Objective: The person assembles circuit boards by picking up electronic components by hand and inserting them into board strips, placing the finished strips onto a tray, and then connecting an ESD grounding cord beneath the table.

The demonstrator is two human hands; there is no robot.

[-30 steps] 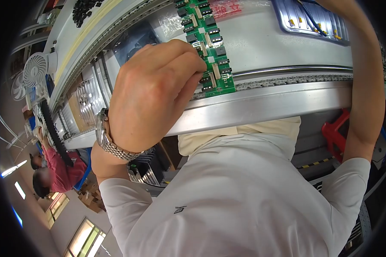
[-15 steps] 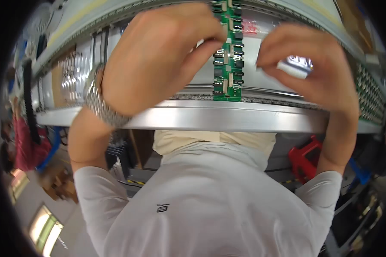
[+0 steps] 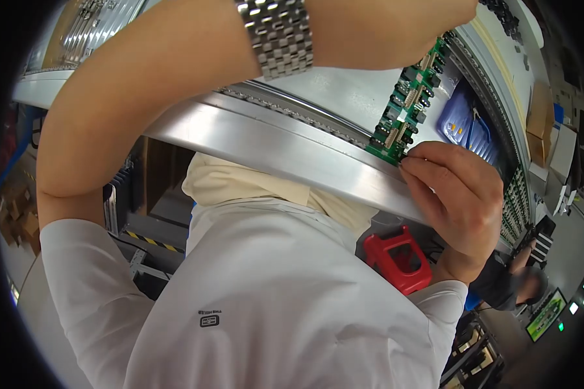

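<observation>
A long green circuit board with rows of black components and pale connectors spans the rails at a slant. My right hand is at its near end, thumb and fingers pinched on the corner. My left hand, below a metal-band watch, reaches across to the far end. Its fingers are bent there, partly hidden and cut by the top edge of the view. The near end of the board lies at the chain along the metal front rail.
A blue-purple tray lies right of the board. More green boards stand at the far right. Below the rail is a red stool. Cardboard boxes sit beyond the line; another person is at the lower right.
The view has turned, so the board now slants. My right hand has come from beside the board onto its near corner. My left hand has moved to the far end.
</observation>
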